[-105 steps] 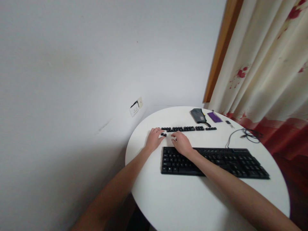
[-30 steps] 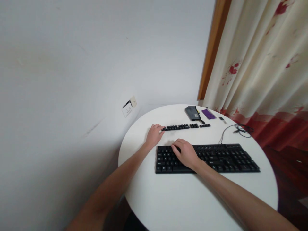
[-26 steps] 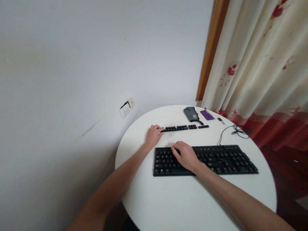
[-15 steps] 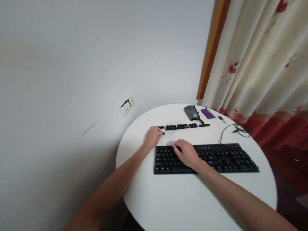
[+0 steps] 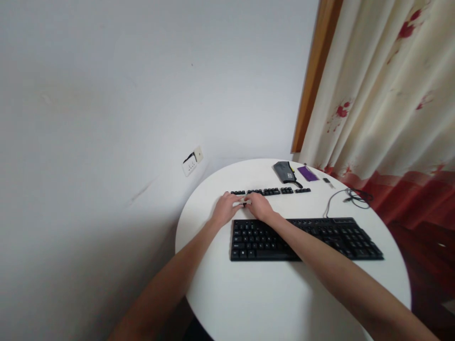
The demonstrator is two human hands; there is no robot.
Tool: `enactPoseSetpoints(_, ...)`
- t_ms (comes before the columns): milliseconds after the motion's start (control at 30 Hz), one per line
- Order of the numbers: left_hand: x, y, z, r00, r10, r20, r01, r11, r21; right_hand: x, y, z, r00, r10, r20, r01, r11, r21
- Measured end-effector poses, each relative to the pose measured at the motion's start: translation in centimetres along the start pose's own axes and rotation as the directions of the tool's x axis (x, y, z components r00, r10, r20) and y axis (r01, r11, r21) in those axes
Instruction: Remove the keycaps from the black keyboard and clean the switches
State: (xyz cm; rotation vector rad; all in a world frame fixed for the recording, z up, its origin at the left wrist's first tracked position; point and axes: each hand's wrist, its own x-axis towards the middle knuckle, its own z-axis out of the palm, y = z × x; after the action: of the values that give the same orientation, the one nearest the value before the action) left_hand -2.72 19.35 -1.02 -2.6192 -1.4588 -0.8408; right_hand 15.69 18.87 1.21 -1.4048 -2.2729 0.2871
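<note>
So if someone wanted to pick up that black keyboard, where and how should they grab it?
Probably by the two short ends of the keyboard, coming in from left and right: it is long and lies flat on the table, so that should balance it. The cord leaves its far edge and the right forearm crosses above its middle, while both ends are uncovered.

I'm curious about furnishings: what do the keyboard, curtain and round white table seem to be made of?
Keyboard: probably hard plastic, mostly matte black, judging by its crisp-edged keys. Curtain: fabric, matte, hanging in soft folds. Table: perhaps laminate or plastic; it looks smooth, low-sheen and evenly white, without visible grain.
</note>
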Motion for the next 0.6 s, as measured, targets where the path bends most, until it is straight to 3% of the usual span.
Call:
enactPoseSetpoints(167,0.0,-0.7,0.1,0.998,0.034,0.055,-0.031,0.998,-0.052,1.0,-0.1,0.8,0.997,-0.051,0.062,0.052,0.999,-0.016)
enactPoseSetpoints(333,0.2,-0.3,-0.1,0.999,-0.029,0.045,0.034,0.992,-0.119,0.8,0.4,0.4,0.999,-0.025,0.038,0.025,1.0,-0.011)
enactPoseSetpoints(467,-0.2,2.1,-1.0,0.993,-0.122,0.008,0.12,0.961,-0.251,-0.7,1.5,-1.1,1.0,-0.004,-0.011,0.005,0.998,0.055)
enactPoseSetpoints(600,-2.0,5.9,-1.9,0.99,-0.126,0.056,0.138,0.892,-0.43,-4.4,2.8,-3.0,0.999,0.003,-0.05,0.006,0.984,0.179)
